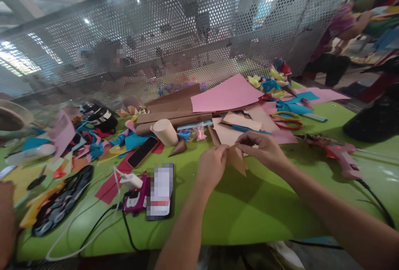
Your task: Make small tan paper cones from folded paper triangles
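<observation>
My left hand and my right hand meet over a green table, both pinching a small brown paper piece that tapers to a point toward me. The left fingers are closed on its left edge; the right fingers curl over its top. Just behind it lies a tan paper sheet with a blue pen on it.
A pink glue gun with a cord lies to the right. Pink paper, brown rolls, scissors, a paper cup, a small brown cone, phones and paper scraps crowd the left. A perforated metal screen stands behind. Another person sits at far right.
</observation>
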Demonstrator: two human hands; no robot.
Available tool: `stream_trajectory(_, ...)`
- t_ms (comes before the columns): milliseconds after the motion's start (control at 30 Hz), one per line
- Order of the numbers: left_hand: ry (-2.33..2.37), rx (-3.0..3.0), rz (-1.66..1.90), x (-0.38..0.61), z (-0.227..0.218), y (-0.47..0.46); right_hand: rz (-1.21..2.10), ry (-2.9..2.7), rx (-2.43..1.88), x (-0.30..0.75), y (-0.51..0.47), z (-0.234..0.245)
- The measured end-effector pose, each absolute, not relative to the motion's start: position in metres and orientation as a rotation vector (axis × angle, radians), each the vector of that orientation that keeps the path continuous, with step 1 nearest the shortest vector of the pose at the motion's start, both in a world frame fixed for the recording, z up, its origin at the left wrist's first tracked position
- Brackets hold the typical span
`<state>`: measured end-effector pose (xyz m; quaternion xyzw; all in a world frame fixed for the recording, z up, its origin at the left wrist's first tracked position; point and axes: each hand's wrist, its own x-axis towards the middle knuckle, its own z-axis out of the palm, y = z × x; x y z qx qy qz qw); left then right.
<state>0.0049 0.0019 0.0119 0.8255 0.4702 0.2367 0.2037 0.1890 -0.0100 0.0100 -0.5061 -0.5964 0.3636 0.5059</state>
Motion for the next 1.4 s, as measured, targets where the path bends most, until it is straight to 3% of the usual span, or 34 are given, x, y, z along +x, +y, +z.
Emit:
stream_trajectory(300,1.140,1.470,1.241,-0.001,0.005,0.017,1.150,-1.318,-1.233,0.190,-0.004,0.008)
stream_trajectory(533,1.046,1.388,1.075,-0.001,-0.003,0.018,1.202,-1.201,-1.185,0.189,-0.004,0.010)
stream_trajectory(1233,0.920,0.840,1.053,0.006,0.005,0.016,1.224,-1.267,-1.040,0.190,-0.008,0.010)
stream_trajectory(1400,0.902,0.854,1.003,0.005,0.009,0.013,0.990,-1.403,-1.035,0.187,-0.010,0.013)
